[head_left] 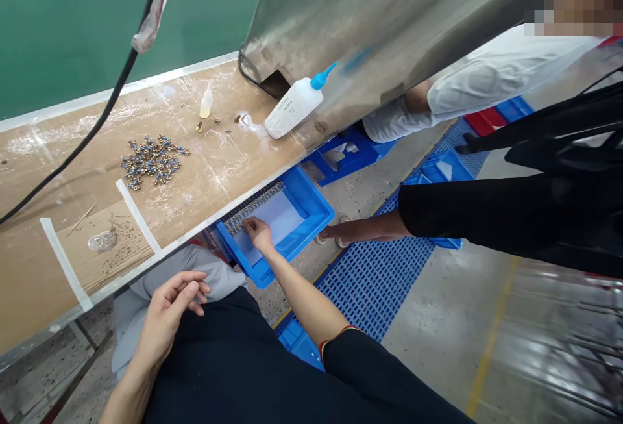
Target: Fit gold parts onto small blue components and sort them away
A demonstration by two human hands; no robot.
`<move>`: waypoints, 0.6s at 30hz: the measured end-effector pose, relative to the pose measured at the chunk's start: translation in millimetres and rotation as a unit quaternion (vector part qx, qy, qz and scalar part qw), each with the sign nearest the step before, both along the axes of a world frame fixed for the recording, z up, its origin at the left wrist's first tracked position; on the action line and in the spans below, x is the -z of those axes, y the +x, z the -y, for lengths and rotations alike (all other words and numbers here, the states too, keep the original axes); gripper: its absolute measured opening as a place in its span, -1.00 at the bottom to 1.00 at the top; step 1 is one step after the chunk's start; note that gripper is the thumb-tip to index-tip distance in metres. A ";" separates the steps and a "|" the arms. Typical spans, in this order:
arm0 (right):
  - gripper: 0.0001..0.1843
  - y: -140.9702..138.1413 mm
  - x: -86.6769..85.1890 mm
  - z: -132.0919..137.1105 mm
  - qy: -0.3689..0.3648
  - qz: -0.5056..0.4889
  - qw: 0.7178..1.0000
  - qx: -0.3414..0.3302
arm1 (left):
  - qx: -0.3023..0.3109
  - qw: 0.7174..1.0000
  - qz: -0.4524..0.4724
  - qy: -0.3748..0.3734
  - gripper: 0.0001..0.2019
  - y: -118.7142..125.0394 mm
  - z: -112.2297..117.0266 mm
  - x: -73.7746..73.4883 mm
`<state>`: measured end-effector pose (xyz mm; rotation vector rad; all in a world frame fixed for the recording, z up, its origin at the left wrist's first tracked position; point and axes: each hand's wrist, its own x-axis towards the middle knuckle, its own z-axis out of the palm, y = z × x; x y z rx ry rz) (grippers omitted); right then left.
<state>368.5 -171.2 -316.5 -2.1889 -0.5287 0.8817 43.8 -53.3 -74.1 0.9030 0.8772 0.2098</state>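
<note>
Dark shirt fills bottom centre; left hand empty, fingers loosely curled. Right hand, mid-frame, meets small parts, likely light, rigid, best end-pinched; grip unclear.

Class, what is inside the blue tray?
Inside the blue tray: lined-up small metal parts, a pale sheet and the right hand. The hand covers a patch; anything beneath the sheet cannot be seen.

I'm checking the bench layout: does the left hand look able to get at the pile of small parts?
Probably yes: the left hand seems empty, and beyond the table's front edge nothing appears to stand between it and the pile of small parts.
</note>
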 end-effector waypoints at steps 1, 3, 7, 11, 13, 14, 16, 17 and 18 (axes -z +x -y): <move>-0.65 -0.1 -0.9 -0.2 0.000 0.000 1.000 0.001 | 0.000 1.000 0.000 0.000 -0.57 -0.2 0.3 0.2; -0.65 -0.4 -2.5 -0.5 0.000 0.000 1.000 0.002 | -0.001 1.000 0.001 0.000 -0.57 -0.6 0.9 0.4; -0.64 -0.9 -4.6 -0.8 -0.002 -0.001 1.000 0.002 | -0.003 1.000 0.001 -0.002 -0.56 0.0 1.1 0.1; -0.65 -0.4 -6.5 -1.9 -0.004 0.001 1.000 0.006 | -0.008 1.000 0.001 -0.005 -0.54 0.8 0.8 1.1; -0.64 -1.2 -9.6 -2.9 -0.001 0.006 1.000 0.009 | -0.013 1.000 0.006 -0.006 -0.54 0.4 2.0 2.8; -0.63 -2.1 -12.4 -3.4 0.001 0.008 1.000 0.009 | -0.017 1.000 0.009 -0.007 -0.55 0.0 3.2 3.8; -0.60 -5.2 -20.4 -4.3 0.009 0.014 1.000 0.011 | -0.022 0.999 0.019 -0.014 -0.55 -0.8 6.4 5.6; -0.57 -6.9 -25.6 -4.4 0.014 0.019 1.000 0.012 | -0.023 0.999 0.025 -0.020 -0.55 -1.1 8.1 6.3; -0.52 -8.3 -31.2 -4.3 0.019 0.024 0.999 0.015 | -0.025 0.999 0.031 -0.026 -0.55 -1.3 9.7 6.8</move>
